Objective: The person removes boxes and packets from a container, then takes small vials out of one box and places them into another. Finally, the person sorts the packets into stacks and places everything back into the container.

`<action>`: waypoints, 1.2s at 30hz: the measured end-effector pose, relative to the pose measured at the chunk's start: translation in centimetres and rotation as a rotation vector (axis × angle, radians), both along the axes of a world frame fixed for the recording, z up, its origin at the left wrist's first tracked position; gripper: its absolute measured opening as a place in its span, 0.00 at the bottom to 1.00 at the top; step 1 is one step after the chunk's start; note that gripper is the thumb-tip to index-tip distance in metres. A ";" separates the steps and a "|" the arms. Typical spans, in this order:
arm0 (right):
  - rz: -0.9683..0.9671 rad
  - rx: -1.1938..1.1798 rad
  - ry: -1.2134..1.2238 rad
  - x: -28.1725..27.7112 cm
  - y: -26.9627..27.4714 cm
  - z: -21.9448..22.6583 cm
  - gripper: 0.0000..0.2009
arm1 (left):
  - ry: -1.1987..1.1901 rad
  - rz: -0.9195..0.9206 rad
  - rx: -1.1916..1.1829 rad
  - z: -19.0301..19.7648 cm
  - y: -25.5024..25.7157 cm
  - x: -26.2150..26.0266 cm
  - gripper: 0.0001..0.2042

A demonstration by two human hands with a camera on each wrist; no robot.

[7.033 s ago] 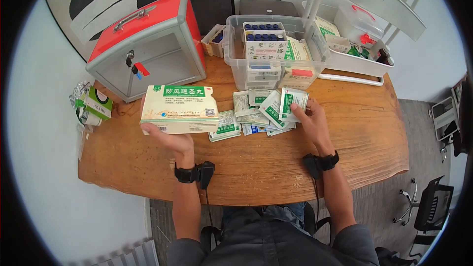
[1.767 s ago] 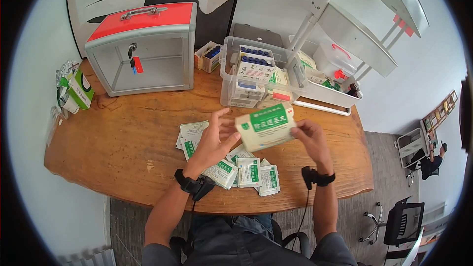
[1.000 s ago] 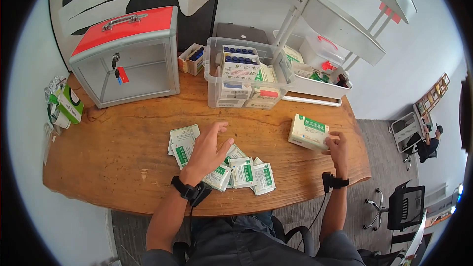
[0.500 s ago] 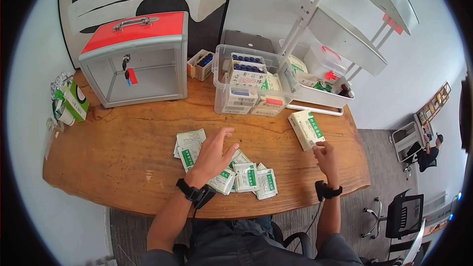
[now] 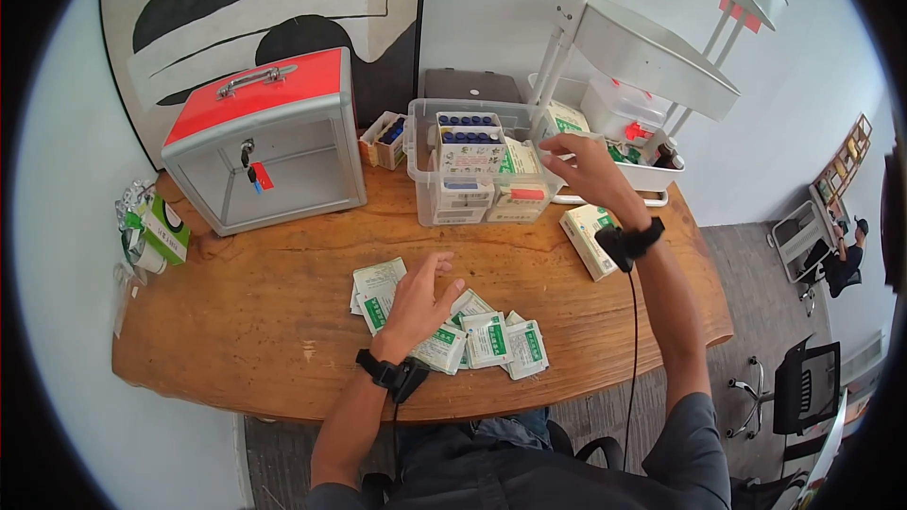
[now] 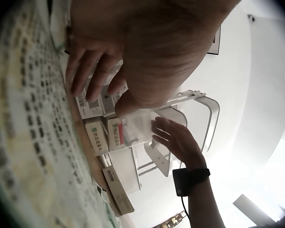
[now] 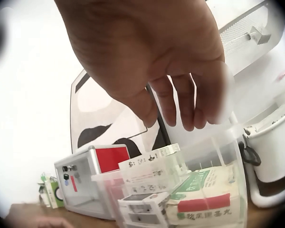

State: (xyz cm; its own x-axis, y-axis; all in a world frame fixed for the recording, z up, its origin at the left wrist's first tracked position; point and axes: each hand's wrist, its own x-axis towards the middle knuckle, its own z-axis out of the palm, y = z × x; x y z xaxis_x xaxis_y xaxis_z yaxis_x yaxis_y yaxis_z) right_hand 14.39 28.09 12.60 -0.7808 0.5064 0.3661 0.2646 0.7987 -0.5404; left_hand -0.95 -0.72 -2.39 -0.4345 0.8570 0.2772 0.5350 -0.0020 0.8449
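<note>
The left hand point(image 5: 414, 310) rests over green-and-white sachets point(image 5: 487, 340) spread near the table's front, its fingers loosely bent and gripping nothing. Above the right rim of a clear plastic bin point(image 5: 425, 179), the right hand point(image 5: 588, 168) hovers with relaxed fingers and nothing in them. Inside the bin stand cartons of blue-capped vials point(image 5: 470, 138) and cream-and-green medicine boxes point(image 5: 520, 159); the right wrist view shows the right hand point(image 7: 152, 61) over these boxes point(image 7: 204, 194). A cream medicine box point(image 5: 590, 244) lies on the table below the right forearm.
A red-topped clear case point(image 5: 274, 161) stands back left, with a small vial carton point(image 5: 385, 140) beside it. At the left edge is a green box point(image 5: 164, 229). Behind the bin at right stand a white rack point(image 5: 652, 57) and tray point(image 5: 652, 175). Someone sits far right.
The right hand has let go of the cream box, now lying at the table's right, and has moved up and back to the bin. The left hand has stayed over the sachets.
</note>
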 end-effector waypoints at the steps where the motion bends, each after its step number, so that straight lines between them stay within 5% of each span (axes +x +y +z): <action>1: 0.053 0.030 -0.090 -0.8 0.9 0.2 0.18 | 0.003 0.004 0.002 0.0 0.0 0.0 0.22; 7: 0.188 0.079 -0.494 -5.3 5.6 0.4 0.25 | 0.053 -0.032 0.000 -0.7 0.1 0.0 0.21; 12: 0.099 -0.040 -0.786 -8.9 6.6 0.7 0.28 | 0.002 -0.051 -0.075 -0.6 0.0 0.1 0.22; 23: 0.164 -0.102 -0.885 -12.6 9.9 -1.7 0.32 | 0.050 -0.046 0.004 -0.9 -0.1 -0.1 0.20; 25: 0.127 0.305 -0.991 -12.9 10.2 -1.8 0.32 | 0.049 -0.047 0.010 -0.9 -0.1 -0.1 0.20; 29: 0.161 0.315 -0.946 -12.7 9.4 -1.6 0.31 | 0.043 -0.051 0.027 -0.8 -0.1 -0.1 0.20; 31: 0.149 -0.040 -0.909 -12.5 8.1 -1.0 0.30 | 0.044 -0.052 0.025 -0.9 -0.1 0.0 0.20; 36: 0.170 -0.129 -0.900 -12.8 8.9 -1.5 0.33 | 0.041 -0.056 0.020 -0.8 -0.2 0.1 0.20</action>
State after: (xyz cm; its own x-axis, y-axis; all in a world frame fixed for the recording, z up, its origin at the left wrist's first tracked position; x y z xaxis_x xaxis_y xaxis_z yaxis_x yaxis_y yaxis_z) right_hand 1.59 36.98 11.07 -0.8112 0.3532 -0.4660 0.5123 0.8136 -0.2751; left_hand -0.83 -0.88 -3.17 -0.3742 0.8736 0.3110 0.5677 -0.0493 0.8217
